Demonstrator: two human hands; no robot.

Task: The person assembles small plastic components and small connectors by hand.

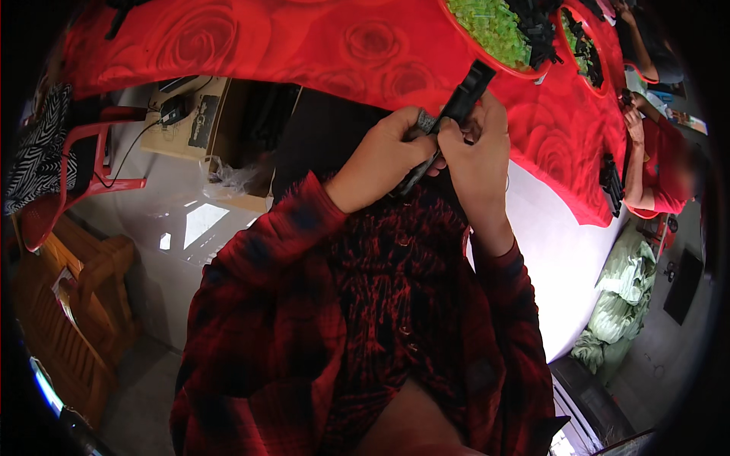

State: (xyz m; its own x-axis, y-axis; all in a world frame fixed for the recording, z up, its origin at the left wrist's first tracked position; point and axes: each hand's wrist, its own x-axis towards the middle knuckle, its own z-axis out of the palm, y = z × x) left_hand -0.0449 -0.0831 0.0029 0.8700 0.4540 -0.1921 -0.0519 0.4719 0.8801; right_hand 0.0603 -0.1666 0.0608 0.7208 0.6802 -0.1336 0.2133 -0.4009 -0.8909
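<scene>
Both of my hands are up at the near edge of the red tablecloth, closed on a long black plastic piece [473, 85]. It slants from my lap up toward the upper right, and its far end has a notched, hollow shape. My left hand [380, 158] pinches its lower middle with thumb and fingers, where a small greyish part shows. My right hand [480, 148] grips it from the right side, thumb pressed on the piece near the left thumb. My fingers hide much of the middle, so I cannot make out what exactly joins there.
A red basin [525, 74] of green translucent pieces and black parts stands on the rose-patterned tablecloth [304, 45]. Beyond it sits a second basin [601, 93]. A person in red [663, 171] works at the right. A red plastic chair [103, 182] and cardboard box [251, 202] are at left.
</scene>
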